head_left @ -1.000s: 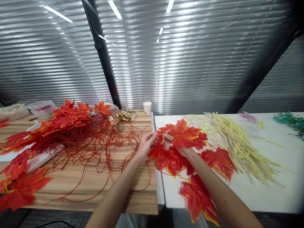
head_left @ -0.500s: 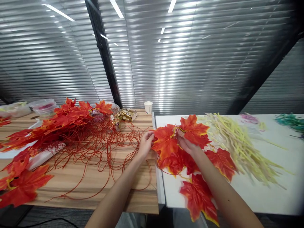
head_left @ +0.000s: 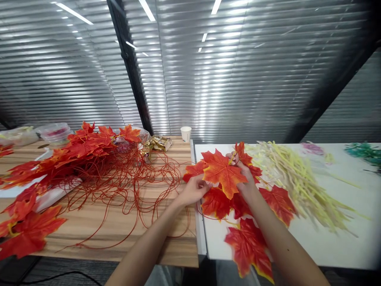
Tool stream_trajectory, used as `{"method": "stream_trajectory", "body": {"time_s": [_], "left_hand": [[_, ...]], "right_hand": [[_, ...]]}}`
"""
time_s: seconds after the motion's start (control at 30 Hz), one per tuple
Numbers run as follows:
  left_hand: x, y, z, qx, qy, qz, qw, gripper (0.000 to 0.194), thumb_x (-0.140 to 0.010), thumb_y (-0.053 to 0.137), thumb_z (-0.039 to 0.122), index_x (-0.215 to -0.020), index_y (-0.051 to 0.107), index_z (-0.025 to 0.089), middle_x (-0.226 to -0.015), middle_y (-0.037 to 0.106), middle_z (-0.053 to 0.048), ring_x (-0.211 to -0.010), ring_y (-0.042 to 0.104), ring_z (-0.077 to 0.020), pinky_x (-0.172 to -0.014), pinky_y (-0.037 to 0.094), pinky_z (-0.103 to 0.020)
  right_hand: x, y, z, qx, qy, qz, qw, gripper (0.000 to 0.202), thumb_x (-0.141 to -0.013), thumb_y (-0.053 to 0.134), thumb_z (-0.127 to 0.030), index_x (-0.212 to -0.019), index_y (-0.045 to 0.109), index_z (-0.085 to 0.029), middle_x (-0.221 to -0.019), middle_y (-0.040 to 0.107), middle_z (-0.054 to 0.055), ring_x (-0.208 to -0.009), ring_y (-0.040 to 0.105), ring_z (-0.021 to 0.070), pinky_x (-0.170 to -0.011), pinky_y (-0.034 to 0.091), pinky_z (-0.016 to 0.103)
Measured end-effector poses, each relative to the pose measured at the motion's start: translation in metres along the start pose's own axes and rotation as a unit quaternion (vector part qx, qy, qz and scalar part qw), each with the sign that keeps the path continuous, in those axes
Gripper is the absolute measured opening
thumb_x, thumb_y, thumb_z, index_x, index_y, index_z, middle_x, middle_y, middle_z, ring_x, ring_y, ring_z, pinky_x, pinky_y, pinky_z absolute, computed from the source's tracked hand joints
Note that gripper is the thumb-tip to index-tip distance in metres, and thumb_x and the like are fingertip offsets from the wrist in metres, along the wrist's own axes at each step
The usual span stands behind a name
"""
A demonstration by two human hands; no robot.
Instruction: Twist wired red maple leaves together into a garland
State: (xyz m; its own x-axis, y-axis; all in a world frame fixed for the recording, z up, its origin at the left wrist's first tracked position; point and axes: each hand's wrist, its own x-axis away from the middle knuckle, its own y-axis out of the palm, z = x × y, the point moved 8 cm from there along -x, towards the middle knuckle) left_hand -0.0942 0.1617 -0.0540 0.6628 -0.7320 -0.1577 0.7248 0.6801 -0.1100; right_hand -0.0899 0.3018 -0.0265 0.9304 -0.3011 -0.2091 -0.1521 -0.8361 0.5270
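Note:
An orange-red artificial maple leaf (head_left: 223,172) with yellow edges is raised above the white table between my two hands. My left hand (head_left: 194,190) is closed at its lower left edge, the fingertips partly hidden by the leaf. At the yellow stem (head_left: 230,160), my right hand (head_left: 246,179) pinches the leaf; part of that palm is covered. More red maple leaves on a thin cord lie around and below: one leaf (head_left: 216,202) under the hands, another (head_left: 279,203) to the right, and a lower leaf (head_left: 250,246) hanging over the table's front edge.
On the wooden table (head_left: 166,252) lie a tangle of red cords (head_left: 137,174) and a heap of maple leaves (head_left: 80,149). A paper cup (head_left: 186,134) stands at the back beside gold packets (head_left: 160,143). Pale yellow strands (head_left: 297,178) spread across the white table (head_left: 327,250).
My left hand has moved right and down to the leaf's edge. The held leaf has shifted right and turned. My right hand has risen slightly, still at the stem.

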Motion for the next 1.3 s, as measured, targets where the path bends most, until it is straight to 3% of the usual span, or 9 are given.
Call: {"method": "stream_trajectory", "body": {"time_s": [0.13,0.37,0.53,0.67,0.83,0.97,1.17,1.3], "left_hand": [[-0.001,0.000,-0.002,-0.041,-0.013,-0.006,0.999,0.025,-0.077,0.052,0.030,-0.089,0.057,0.009,-0.084,0.063,-0.008,-0.070,0.056,-0.0116,-0.059,0.043,-0.020],[-0.001,-0.013,0.002,-0.144,0.005,0.053,0.988,0.025,-0.070,0.055,0.021,-0.092,0.058,0.010,-0.070,0.058,-0.003,-0.058,0.049,-0.0083,-0.054,0.039,-0.019],[0.003,-0.015,0.019,-0.243,0.096,0.077,0.962,0.030,-0.071,0.052,0.015,-0.101,0.056,0.016,-0.099,0.056,-0.006,-0.078,0.053,-0.0119,-0.072,0.043,-0.024],[0.006,-0.016,0.026,-0.297,0.126,0.095,0.942,0.024,-0.073,0.052,0.018,-0.097,0.055,0.017,-0.103,0.053,-0.007,-0.090,0.052,-0.0159,-0.080,0.041,-0.027],[0.006,-0.022,0.028,-0.281,0.118,0.133,0.943,0.020,-0.080,0.046,0.023,-0.098,0.052,0.015,-0.096,0.057,-0.008,-0.089,0.053,-0.0166,-0.080,0.041,-0.029],[0.003,-0.021,0.023,-0.208,0.116,0.117,0.964,0.026,-0.083,0.041,0.021,-0.104,0.055,0.016,-0.109,0.056,-0.009,-0.102,0.051,-0.0171,-0.091,0.038,-0.031],[0.000,-0.023,0.011,-0.158,0.063,0.118,0.978,0.039,-0.074,0.056,0.023,-0.112,0.054,0.018,-0.121,0.049,-0.010,-0.113,0.044,-0.0199,-0.099,0.031,-0.035],[-0.004,-0.018,-0.008,-0.057,-0.018,0.074,0.995,0.037,-0.074,0.054,0.027,-0.110,0.056,0.017,-0.114,0.055,-0.009,-0.107,0.049,-0.0200,-0.094,0.037,-0.033]], "right_hand": [[0.001,-0.001,-0.005,-0.021,-0.007,0.018,1.000,0.023,-0.068,0.062,-0.037,-0.066,0.046,-0.021,-0.061,0.041,-0.004,-0.049,0.039,0.0057,-0.050,0.040,0.017],[0.001,-0.004,-0.003,-0.045,0.010,0.026,0.999,0.020,-0.071,0.059,-0.036,-0.065,0.048,-0.021,-0.059,0.040,-0.003,-0.049,0.039,0.0066,-0.050,0.041,0.019],[-0.001,0.000,-0.003,-0.103,0.019,0.008,0.995,0.021,-0.070,0.061,-0.034,-0.064,0.045,-0.021,-0.056,0.037,-0.005,-0.045,0.035,0.0049,-0.049,0.040,0.016],[0.001,0.004,-0.007,-0.101,0.011,-0.003,0.995,0.022,-0.070,0.063,-0.033,-0.066,0.045,-0.021,-0.056,0.037,-0.006,-0.046,0.037,0.0038,-0.050,0.041,0.014],[0.000,0.003,-0.007,-0.130,0.007,0.002,0.991,0.021,-0.069,0.065,-0.028,-0.066,0.045,-0.021,-0.058,0.039,-0.006,-0.046,0.039,0.0029,-0.050,0.041,0.013],[-0.002,0.003,-0.006,-0.149,0.005,-0.002,0.989,0.020,-0.070,0.065,-0.028,-0.070,0.046,-0.022,-0.059,0.039,-0.007,-0.047,0.039,0.0018,-0.052,0.042,0.011],[-0.002,-0.001,-0.008,-0.105,-0.011,0.011,0.994,0.021,-0.069,0.064,-0.034,-0.066,0.046,-0.021,-0.062,0.041,-0.005,-0.048,0.039,0.0040,-0.052,0.043,0.014],[-0.002,-0.004,-0.010,-0.056,-0.026,0.024,0.998,0.022,-0.069,0.063,-0.036,-0.064,0.047,-0.022,-0.063,0.042,-0.004,-0.050,0.041,0.0056,-0.056,0.045,0.017]]}}
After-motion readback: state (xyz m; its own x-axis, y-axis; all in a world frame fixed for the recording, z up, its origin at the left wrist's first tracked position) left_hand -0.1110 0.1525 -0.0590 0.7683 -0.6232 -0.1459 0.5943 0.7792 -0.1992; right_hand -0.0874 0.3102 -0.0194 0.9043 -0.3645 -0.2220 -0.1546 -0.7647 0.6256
